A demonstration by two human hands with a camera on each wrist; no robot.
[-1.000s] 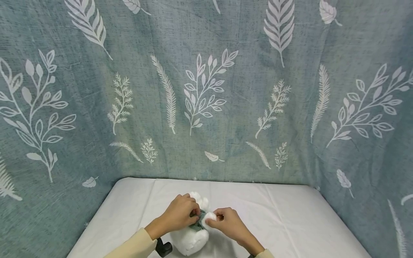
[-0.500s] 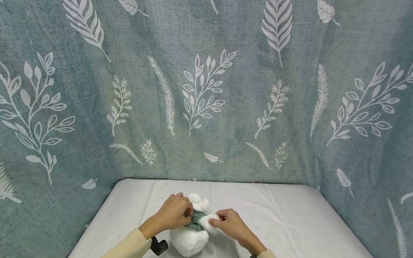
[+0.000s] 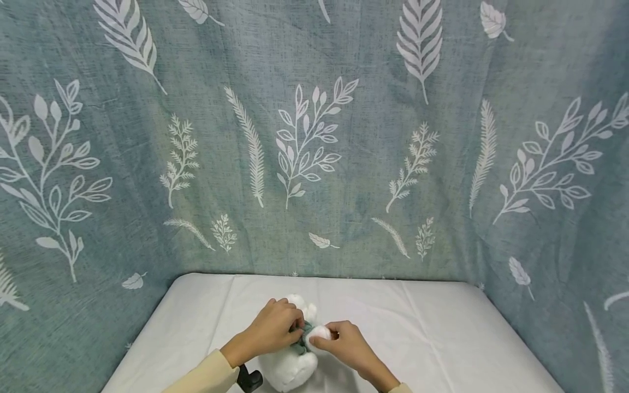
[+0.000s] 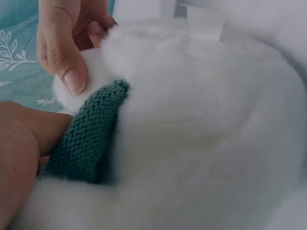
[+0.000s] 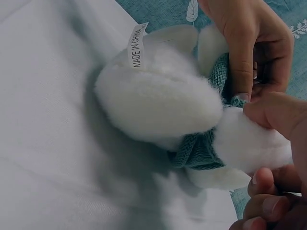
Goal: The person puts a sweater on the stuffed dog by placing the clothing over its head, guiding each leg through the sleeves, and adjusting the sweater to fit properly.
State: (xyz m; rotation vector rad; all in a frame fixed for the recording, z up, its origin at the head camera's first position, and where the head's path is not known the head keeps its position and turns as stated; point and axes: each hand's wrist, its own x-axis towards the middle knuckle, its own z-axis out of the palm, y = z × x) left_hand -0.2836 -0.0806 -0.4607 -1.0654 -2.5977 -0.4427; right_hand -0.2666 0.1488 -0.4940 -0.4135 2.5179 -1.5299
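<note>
Thumb and fingers of the right hand point(image 3: 351, 345) pinch a stubby white limb point(image 5: 252, 143) of a plush toy point(image 3: 287, 371), thumb on one side, curled fingertips on the other. Between nine and ten o'clock from it, the left hand point(image 3: 275, 326) has its fingers bent in, pinching the green knit garment point(image 5: 199, 152) the toy wears. From where I stand the toy is caught between both hands: its round body bulges out toward seven o'clock, and a white, tufted end shows near eleven, partly behind the left knuckles.

It is all soft, fluffy white fur, broken only by the knit, a deep teal-green with a coarse weave, bunched close around the toy beside the pinched limb. A pale tag point(image 5: 137, 48) printed "MADE IN CHINA" sticks out at eleven o'clock on the body, seen from the right wrist. Below the toy spreads a white tabletop point(image 3: 393, 316). Something black point(image 3: 250, 379) pokes out by the left wrist, at seven o'clock from that hand; I can't tell what it is.
</note>
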